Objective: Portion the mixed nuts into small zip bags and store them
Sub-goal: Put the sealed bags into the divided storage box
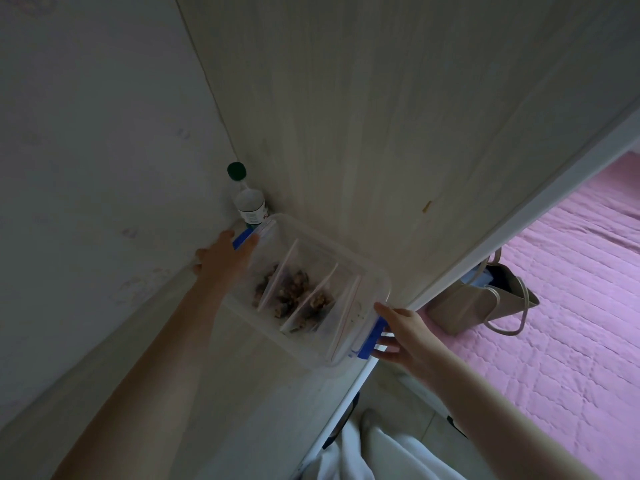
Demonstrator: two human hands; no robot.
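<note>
A clear plastic container (372, 271) with blue side latches sits on a pale wooden shelf surface. Inside it stand several small zip bags of mixed nuts (294, 292), leaning against one another. My left hand (221, 258) lies with straight fingers against the container's far-left end, by its blue latch (244, 239). My right hand (405, 332) touches the near-right end, its fingers extended around the other blue latch (372, 339). No lid is seen on the container.
A clear bottle with a green cap (247, 199) stands in the corner just behind the container. A pale wall is at left and a wooden panel (381, 116) behind. Below right are a beige handbag (481, 299) and a pink quilted cover (571, 306).
</note>
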